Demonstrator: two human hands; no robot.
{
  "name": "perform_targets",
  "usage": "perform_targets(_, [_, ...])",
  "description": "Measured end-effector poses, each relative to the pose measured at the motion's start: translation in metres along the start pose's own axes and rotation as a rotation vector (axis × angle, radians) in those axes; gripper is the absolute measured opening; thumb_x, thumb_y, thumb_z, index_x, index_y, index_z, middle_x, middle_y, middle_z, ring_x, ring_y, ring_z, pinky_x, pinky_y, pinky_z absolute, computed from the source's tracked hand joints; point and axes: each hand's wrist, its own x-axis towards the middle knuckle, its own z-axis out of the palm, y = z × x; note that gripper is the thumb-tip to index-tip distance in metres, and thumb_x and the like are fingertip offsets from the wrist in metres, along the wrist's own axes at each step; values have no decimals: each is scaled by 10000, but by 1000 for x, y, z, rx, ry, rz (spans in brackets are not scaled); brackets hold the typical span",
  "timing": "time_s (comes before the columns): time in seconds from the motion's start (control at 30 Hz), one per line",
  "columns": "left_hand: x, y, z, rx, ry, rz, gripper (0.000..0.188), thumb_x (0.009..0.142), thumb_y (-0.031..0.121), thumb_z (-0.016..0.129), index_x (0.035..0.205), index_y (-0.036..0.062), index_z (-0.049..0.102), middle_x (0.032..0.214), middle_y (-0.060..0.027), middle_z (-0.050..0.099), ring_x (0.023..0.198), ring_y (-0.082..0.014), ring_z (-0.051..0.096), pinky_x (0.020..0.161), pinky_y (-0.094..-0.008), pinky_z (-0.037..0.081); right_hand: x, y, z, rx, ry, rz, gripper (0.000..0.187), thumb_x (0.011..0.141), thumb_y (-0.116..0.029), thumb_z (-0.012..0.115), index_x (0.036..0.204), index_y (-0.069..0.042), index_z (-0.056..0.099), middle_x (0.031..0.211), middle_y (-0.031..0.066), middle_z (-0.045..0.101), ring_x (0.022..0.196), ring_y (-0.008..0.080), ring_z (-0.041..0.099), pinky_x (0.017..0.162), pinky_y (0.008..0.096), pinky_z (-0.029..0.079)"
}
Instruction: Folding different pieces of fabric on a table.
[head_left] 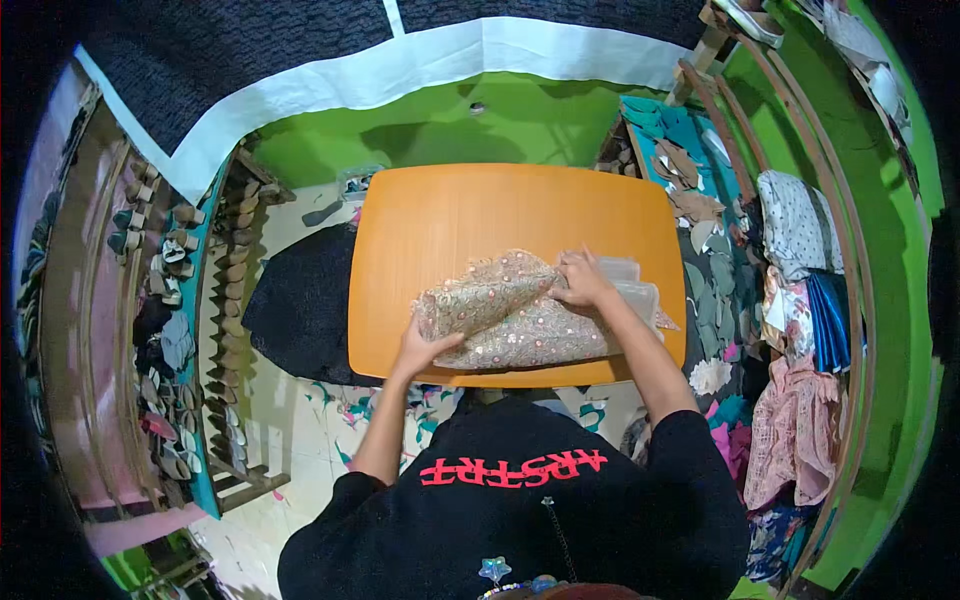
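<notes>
A beige lace cloth (535, 335) with small pinkish and pale spots lies partly folded over itself on the orange table (440, 215). At its left end my left hand (424, 350) has the thumb on top, and its other fingers are mostly hidden by the cloth. My right hand (582, 279) is closed on the far upper edge near the middle, where the fold is bunched up. Beside the right hand and forearm, a clear plastic sheet or bag (637, 290) lies on the tabletop, partly under the cloth.
Racks of shoes (180, 260) stand along the left side. Folded and hanging clothes (795, 430) fill a wooden rack on the right. A black cloth-like thing (298, 305) lies left of the table. Behind the table is a green wall (420, 125).
</notes>
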Motion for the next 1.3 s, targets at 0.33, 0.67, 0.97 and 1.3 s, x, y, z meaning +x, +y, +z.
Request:
perform_targets(0.33, [30,-25,39,425,779,-55,549,733,366,576,1077,-33,419,1053,-206,464,1011,-341,420,858,-408,325,4,0,17,155,3,-6,603,634,-397,628,1047,3,447,1144,189,399,1061,333,400,873,432,358])
perform_targets(0.67, [19,21,23,737,739,-273,707,644,439,625,1149,25,356,1118,-173,358,1048,-335,319,872,-453,264,23,-16,3,10,7,152,1005,374,-381,796,1212,-101,316,1252,113,351,1140,293,348,897,508,298])
perform_targets(0.97, [-51,-6,66,-739,-14,-876,544,680,300,668,1085,56,400,983,-61,424,884,-197,451,747,-374,396,44,-1,11,134,-321,59,766,427,-416,778,1058,-58,530,980,130,584,962,285,520,822,388,386])
perform_targets(1.3, [13,43,59,-1020,335,-116,503,689,-5,600,1129,73,369,1025,-83,490,937,-215,481,759,-329,427,46,-24,-52,745,-129,-253,616,526,-181,758,1074,-58,505,1012,79,557,931,182,504,813,306,401])
